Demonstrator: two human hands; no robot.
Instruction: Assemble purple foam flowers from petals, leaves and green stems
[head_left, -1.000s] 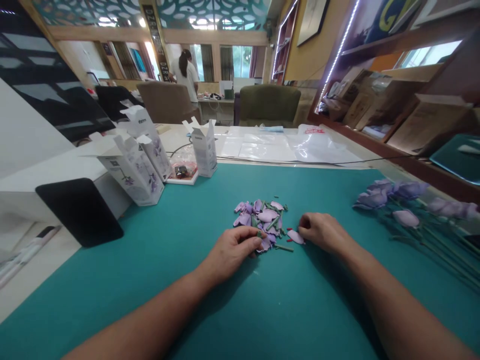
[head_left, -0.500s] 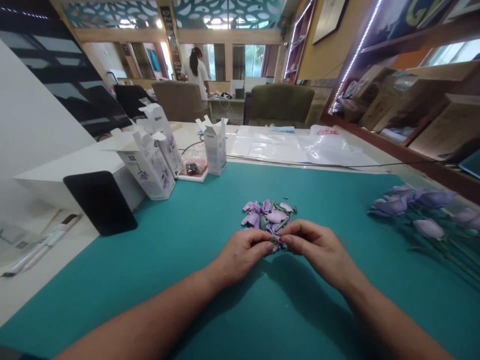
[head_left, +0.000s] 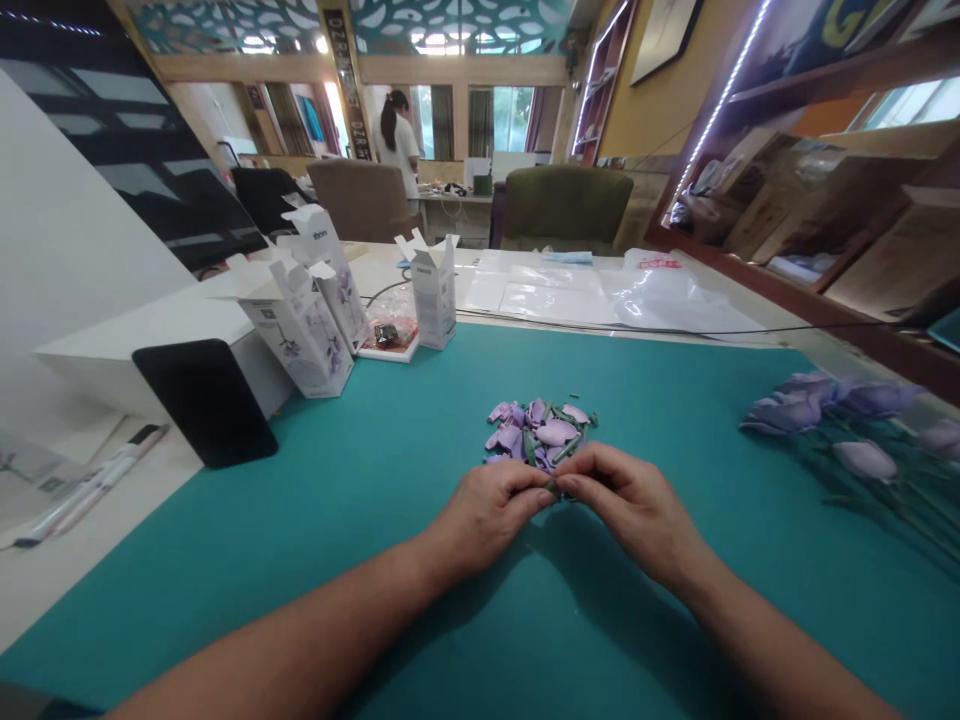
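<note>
I can't make out the small green piece [head_left: 553, 487] pinched between the left hand [head_left: 489, 512] and right hand [head_left: 630, 503]; fingertips cover most of it. The purple artificial flowers [head_left: 786, 412] run off the right edge.

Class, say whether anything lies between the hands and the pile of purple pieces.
Nothing visible. The left hand and right hand meet at the near edge of the pile, pinching a green piece.
</note>
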